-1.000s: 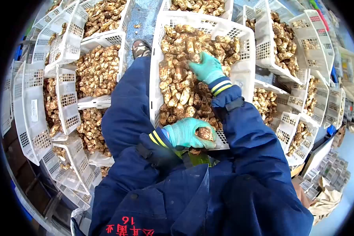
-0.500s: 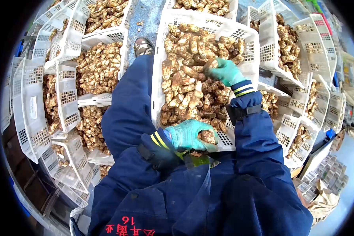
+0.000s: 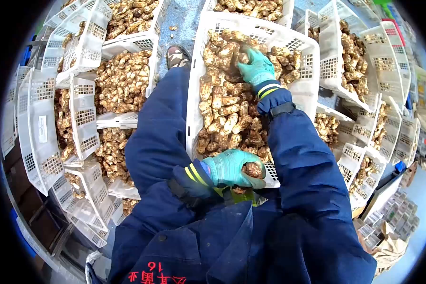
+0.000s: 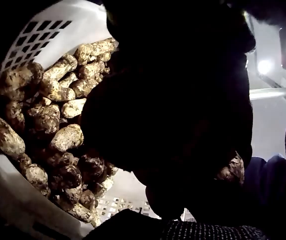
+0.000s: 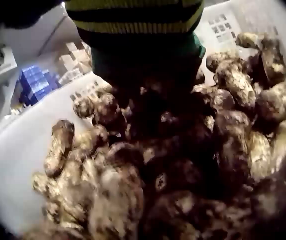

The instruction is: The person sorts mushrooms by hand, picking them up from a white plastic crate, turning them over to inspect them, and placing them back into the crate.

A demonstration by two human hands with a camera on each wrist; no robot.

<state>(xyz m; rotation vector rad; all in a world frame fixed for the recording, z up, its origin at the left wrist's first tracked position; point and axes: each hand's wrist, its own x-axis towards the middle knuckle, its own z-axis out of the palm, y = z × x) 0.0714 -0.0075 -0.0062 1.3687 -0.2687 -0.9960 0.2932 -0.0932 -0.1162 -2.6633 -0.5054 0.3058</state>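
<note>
A white perforated crate (image 3: pixel 310 71) full of brown, mottled mushrooms (image 3: pixel 229 106) stands in front of the person. The gloved left hand (image 3: pixel 229 169) curls round a brown mushroom (image 3: pixel 253 169) at the crate's near edge; the left wrist view shows this hand (image 4: pixel 173 110) as a dark shape with part of a mushroom (image 4: pixel 231 170) beside it. Over the pile's upper part, the gloved right hand (image 3: pixel 258 67) has its fingertips round a mushroom (image 3: pixel 242 58). In the right wrist view the right hand's fingers are lost in shadow among the mushrooms (image 5: pixel 115 200).
More white crates of mushrooms stand on the left (image 3: pixel 123 83) and on the right (image 3: pixel 355 61), some tilted. Another crate (image 3: pixel 288 12) lies beyond the middle one. A shoe (image 3: pixel 177 57) rests on the blue floor (image 3: pixel 181 23). Stacked small boxes (image 3: pixel 395 215) stand at lower right.
The right hand moved right and nearer the person with a mushroom, then back to the upper pile. The left hand keeps its mushroom. The view has shifted slightly.
</note>
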